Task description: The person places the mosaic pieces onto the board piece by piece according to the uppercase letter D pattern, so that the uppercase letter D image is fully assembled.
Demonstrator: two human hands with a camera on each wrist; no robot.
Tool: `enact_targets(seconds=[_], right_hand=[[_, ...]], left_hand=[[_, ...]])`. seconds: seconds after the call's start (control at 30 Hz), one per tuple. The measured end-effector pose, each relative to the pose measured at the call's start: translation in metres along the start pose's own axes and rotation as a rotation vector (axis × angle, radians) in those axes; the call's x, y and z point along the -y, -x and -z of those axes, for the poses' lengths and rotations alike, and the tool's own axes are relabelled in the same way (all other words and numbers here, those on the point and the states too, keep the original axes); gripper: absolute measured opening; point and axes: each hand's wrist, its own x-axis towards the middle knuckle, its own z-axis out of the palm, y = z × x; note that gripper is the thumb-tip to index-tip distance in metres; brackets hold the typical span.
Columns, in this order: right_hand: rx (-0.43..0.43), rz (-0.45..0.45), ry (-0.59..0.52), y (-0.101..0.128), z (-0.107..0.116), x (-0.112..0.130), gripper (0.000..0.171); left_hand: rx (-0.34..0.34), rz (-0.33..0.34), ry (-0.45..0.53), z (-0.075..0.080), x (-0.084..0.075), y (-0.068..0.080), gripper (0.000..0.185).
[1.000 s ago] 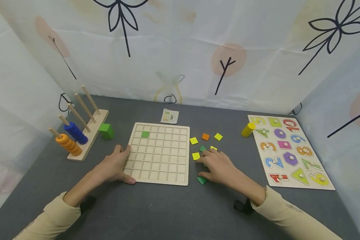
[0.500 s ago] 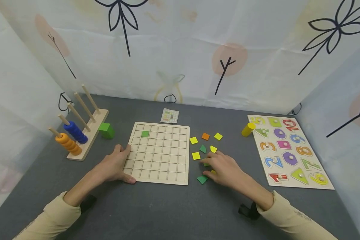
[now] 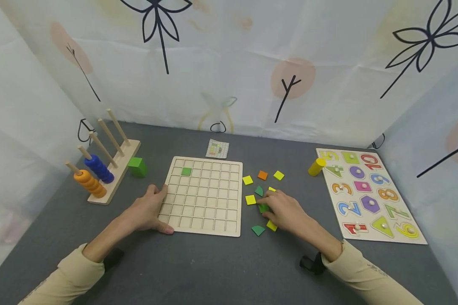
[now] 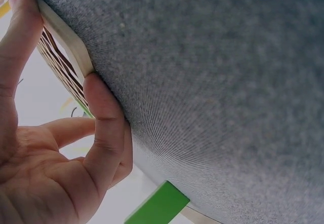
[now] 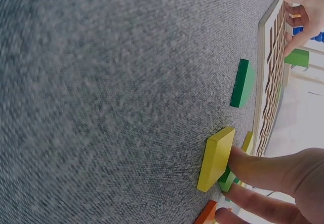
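My left hand (image 3: pixel 146 210) grips the pale wooden grid board (image 3: pixel 202 198) by its left edge, thumb at the near corner; the left wrist view shows fingers and thumb against the board's rim (image 4: pixel 71 41). One green square tile (image 3: pixel 186 171) lies in a cell near the board's far left. Right of the board, my right hand (image 3: pixel 286 212) pinches a green tile (image 3: pixel 263 208) between thumb and finger, low over the table. Around it lie yellow tiles (image 3: pixel 250 200), a rounded green tile (image 3: pixel 258 191) and another green one (image 3: pixel 258 230). A yellow tile (image 5: pixel 216 160) stands beside the thumb in the right wrist view.
A wooden peg stand (image 3: pixel 114 171) with orange and blue rings is at the left, a green block (image 3: pixel 138 167) beside it. A small pattern card (image 3: pixel 217 149) lies behind the board. A yellow cylinder (image 3: pixel 316 167) and a number puzzle (image 3: pixel 370 197) are at the right.
My right hand first drew back a little to the right, uncovering tiles, then its thumb and finger closed on the green tile. The left hand stays on the board.
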Motion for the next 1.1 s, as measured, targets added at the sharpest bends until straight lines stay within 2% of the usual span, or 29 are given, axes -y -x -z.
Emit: enact_targets(seconds=[0.43, 1.1], right_hand=[[0.002, -0.001, -0.009, 0.0013, 0.0015, -0.0002, 0.032], [-0.07, 0.056, -0.004, 0.0015, 0.0017, 0.0012, 0.025]], left_hand=[[0.003, 0.0, -0.005, -0.0002, -0.0003, -0.0006, 0.137], [0.01, 0.007, -0.008, -0.0003, 0.0008, -0.0007, 0.139]])
